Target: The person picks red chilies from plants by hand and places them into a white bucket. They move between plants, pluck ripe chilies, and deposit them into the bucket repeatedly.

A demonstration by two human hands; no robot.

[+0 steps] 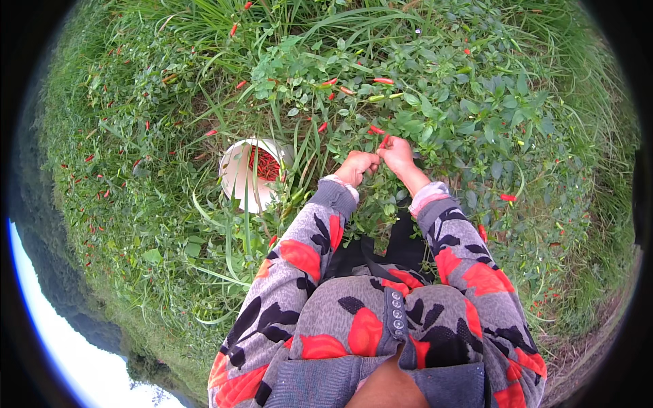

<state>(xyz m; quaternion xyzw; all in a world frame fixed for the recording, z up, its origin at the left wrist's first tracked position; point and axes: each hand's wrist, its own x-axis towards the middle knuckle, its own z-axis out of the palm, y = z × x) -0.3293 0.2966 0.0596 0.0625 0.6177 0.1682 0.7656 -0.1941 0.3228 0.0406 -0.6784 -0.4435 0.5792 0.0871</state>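
My right hand [398,157] pinches a red chili pepper [384,142] between thumb and forefinger, among the leaves of a chili plant [428,117]. Close beside it on the left, my left hand [359,166] is curled with the knuckles up. Whatever its fingers may hold is hidden. Another red chili [376,130] hangs just above the right hand. To the left of my hands, a white plastic bucket [235,171] stands tilted in the grass, with many picked red chilies [265,164] inside.
Chili plants with red and green fruit [376,98] spread on all sides. Long grass blades [247,204] cross in front of the bucket. More ripe chilies [508,197] hang at the right, near my sleeve. A dirt strip [594,339] runs along the lower right.
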